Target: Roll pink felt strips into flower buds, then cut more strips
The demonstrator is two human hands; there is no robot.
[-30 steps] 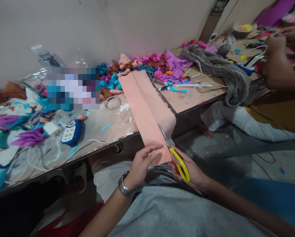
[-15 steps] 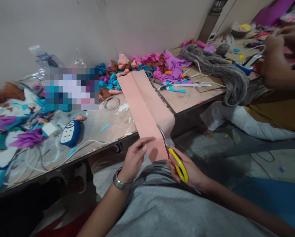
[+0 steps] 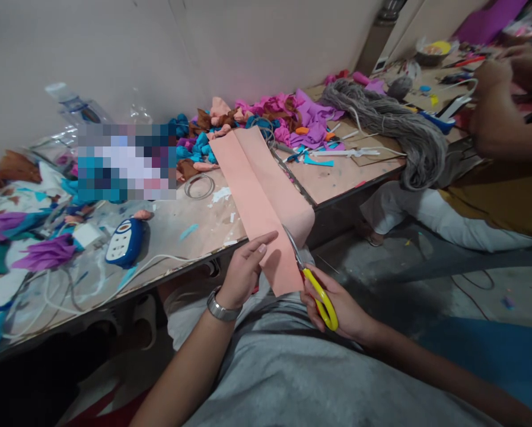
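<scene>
A long peach strip, folded lengthwise over a wider peach sheet, runs from the table down to my lap. My left hand, with a metal watch at the wrist, holds the strip's left edge near its lower end, fingers on top and the rest of the grip underneath. My right hand is closed round the yellow handles of the scissors. The scissors' metal blade lies along the right edge of the strip, pointing up and away from me.
On the worktable lie a blue-and-white power socket, cables, a metal ring and colourful crumpled scraps. Grey yarn hangs over the edge. Another person's hands work at the right.
My left hand has shifted slightly up, its fingers further over the strip. The strip's lower end has lifted off my lap and shows its corner. The scissors have barely moved.
</scene>
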